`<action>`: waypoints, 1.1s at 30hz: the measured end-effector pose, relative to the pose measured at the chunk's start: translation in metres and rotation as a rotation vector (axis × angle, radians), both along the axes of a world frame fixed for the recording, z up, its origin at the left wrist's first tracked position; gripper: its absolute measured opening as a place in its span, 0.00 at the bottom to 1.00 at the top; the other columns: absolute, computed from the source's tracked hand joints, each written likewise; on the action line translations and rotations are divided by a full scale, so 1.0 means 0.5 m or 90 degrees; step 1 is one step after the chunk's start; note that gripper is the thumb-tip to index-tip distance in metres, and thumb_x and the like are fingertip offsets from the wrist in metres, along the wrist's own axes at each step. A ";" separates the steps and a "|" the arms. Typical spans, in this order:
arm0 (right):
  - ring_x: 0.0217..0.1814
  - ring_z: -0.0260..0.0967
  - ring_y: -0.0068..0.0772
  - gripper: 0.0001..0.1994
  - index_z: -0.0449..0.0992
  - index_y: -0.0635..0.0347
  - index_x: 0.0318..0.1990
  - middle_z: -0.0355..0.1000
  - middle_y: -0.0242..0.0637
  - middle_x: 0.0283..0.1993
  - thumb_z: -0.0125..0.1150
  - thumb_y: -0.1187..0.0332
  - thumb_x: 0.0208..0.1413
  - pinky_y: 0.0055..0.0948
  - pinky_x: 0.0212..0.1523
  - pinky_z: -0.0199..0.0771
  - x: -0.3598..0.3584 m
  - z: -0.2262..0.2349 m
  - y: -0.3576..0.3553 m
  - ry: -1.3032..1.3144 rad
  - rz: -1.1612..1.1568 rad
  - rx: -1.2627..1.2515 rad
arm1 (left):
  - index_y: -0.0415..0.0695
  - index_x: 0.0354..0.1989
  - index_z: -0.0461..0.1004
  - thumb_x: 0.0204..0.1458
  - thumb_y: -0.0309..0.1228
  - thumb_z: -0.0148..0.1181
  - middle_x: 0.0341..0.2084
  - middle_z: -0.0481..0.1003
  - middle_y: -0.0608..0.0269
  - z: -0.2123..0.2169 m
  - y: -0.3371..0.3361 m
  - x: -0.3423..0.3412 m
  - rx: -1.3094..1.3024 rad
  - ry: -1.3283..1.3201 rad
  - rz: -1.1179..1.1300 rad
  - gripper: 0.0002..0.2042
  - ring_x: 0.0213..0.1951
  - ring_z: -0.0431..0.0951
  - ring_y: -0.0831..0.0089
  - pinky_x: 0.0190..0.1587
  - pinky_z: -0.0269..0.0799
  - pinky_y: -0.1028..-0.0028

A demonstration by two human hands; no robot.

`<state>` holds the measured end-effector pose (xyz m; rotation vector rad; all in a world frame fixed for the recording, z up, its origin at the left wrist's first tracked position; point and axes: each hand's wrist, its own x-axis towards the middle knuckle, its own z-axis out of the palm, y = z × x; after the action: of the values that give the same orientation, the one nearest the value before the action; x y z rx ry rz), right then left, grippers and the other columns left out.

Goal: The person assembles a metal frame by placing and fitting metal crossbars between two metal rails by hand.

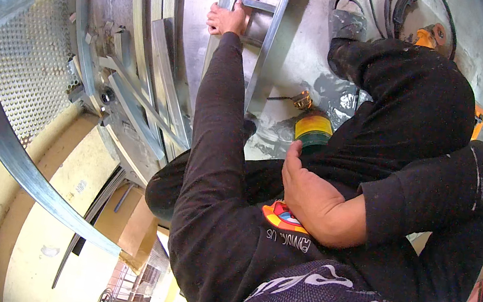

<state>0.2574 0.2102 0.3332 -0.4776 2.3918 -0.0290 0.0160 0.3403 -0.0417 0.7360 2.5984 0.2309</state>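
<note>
My left hand reaches forward, its fingers wrapped over the side rail of a ladder-like metal frame with silver rails and crosspieces. The frame lies on the floor in front of me. My right hand is low at my lap, wrist bent, with one digit stretched up. Its other fingers are mostly hidden, so its grip is unclear. Just beyond its tip stands a round thing with a yellow band and green lower part, partly behind my leg. A yellow and black tape measure lies past it on the floor.
Long metal tubes and shorter offcuts lie to the left, before a perforated panel. A curved-looking metal strip crosses the near left. Black cables and an orange tool are at the far right, past my sandalled foot.
</note>
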 end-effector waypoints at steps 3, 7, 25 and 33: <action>0.61 0.67 0.56 0.22 0.74 0.68 0.58 0.72 0.52 0.59 0.45 0.63 0.63 0.62 0.64 0.61 -0.003 0.003 0.002 0.004 0.012 0.003 | 0.38 0.66 0.57 0.48 0.56 0.66 0.61 0.60 0.40 -0.005 -0.002 -0.006 0.011 0.020 0.000 0.44 0.64 0.55 0.44 0.65 0.43 0.45; 0.61 0.67 0.56 0.22 0.74 0.68 0.58 0.72 0.51 0.59 0.45 0.63 0.63 0.61 0.64 0.60 0.000 0.004 0.001 0.003 -0.002 0.013 | 0.39 0.65 0.58 0.47 0.56 0.66 0.60 0.61 0.40 -0.012 0.005 0.003 0.028 0.033 -0.013 0.44 0.64 0.56 0.45 0.64 0.44 0.44; 0.61 0.68 0.56 0.22 0.75 0.68 0.57 0.73 0.52 0.58 0.47 0.63 0.63 0.61 0.64 0.61 -0.002 0.002 0.005 -0.010 0.025 -0.015 | 0.41 0.65 0.59 0.46 0.57 0.67 0.58 0.62 0.41 -0.014 0.000 -0.004 -0.003 0.032 -0.015 0.43 0.63 0.57 0.46 0.63 0.46 0.44; 0.61 0.68 0.56 0.22 0.75 0.68 0.57 0.73 0.52 0.58 0.46 0.62 0.63 0.61 0.64 0.61 -0.007 0.006 0.008 -0.020 0.035 -0.032 | 0.40 0.64 0.59 0.47 0.57 0.66 0.58 0.62 0.39 -0.012 -0.004 -0.014 -0.009 0.033 -0.012 0.43 0.63 0.57 0.44 0.64 0.45 0.44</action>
<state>0.2538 0.2141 0.3362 -0.5624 2.3511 -0.0717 0.0090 0.3382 -0.0477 0.7716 2.6377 0.1905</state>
